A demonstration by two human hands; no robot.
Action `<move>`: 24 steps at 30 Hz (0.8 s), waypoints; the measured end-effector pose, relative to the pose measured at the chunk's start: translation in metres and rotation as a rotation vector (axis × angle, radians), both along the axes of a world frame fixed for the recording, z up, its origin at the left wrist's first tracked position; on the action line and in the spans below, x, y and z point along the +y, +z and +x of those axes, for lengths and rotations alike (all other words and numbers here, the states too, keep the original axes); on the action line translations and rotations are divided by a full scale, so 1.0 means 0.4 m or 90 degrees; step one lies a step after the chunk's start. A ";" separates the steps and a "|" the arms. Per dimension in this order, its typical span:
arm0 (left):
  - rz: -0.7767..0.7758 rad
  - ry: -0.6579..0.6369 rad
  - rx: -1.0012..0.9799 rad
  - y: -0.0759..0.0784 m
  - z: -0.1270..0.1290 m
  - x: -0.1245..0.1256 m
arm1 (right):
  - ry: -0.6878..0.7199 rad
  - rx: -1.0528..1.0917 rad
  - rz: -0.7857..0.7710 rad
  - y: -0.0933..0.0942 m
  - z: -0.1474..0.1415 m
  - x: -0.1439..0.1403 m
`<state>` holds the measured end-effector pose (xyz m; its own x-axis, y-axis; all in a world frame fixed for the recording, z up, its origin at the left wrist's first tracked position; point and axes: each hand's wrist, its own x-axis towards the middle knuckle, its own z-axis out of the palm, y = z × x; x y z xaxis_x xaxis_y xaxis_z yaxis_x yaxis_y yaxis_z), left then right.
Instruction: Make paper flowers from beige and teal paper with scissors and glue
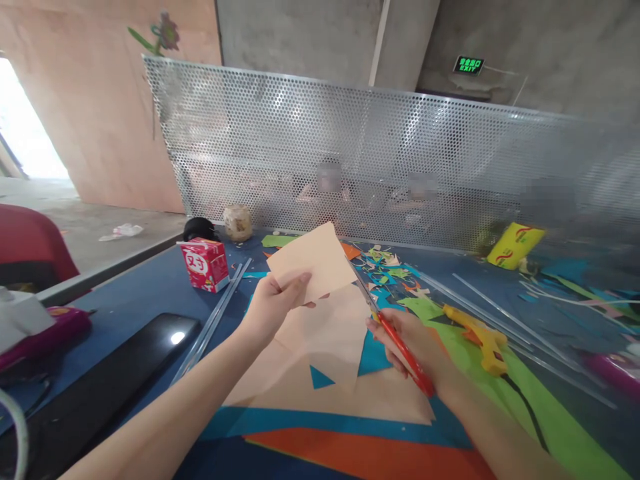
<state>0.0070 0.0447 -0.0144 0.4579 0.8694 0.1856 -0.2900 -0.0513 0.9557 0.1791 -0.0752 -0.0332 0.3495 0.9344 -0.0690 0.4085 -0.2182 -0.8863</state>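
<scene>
Peach paper sheet [315, 261], pinched in the left hand [273, 303] above the tabletop [150, 293], meets the red-handled scissors [395, 340] gripped in the right hand [417, 347]; the unsupported sheet may flex, skewing the cut toward the left fingers [295, 285].

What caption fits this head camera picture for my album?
Left hand holds up a peach paper piece while the right hand cuts it with red scissors.
</scene>
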 end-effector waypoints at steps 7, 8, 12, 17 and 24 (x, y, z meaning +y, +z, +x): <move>0.034 -0.051 0.029 -0.024 0.001 0.003 | 0.002 0.019 0.022 -0.006 0.001 0.003; 0.043 -0.052 0.039 -0.026 0.002 0.002 | 0.006 0.019 0.019 -0.007 0.002 0.003; 0.036 -0.052 0.039 -0.027 0.002 0.000 | -0.005 0.003 0.013 -0.005 0.001 0.004; 0.014 -0.049 0.032 -0.029 0.003 0.004 | -0.017 0.004 -0.009 0.000 -0.002 0.006; 0.049 -0.064 0.083 -0.040 0.003 0.004 | -0.024 0.010 -0.013 -0.007 -0.003 0.008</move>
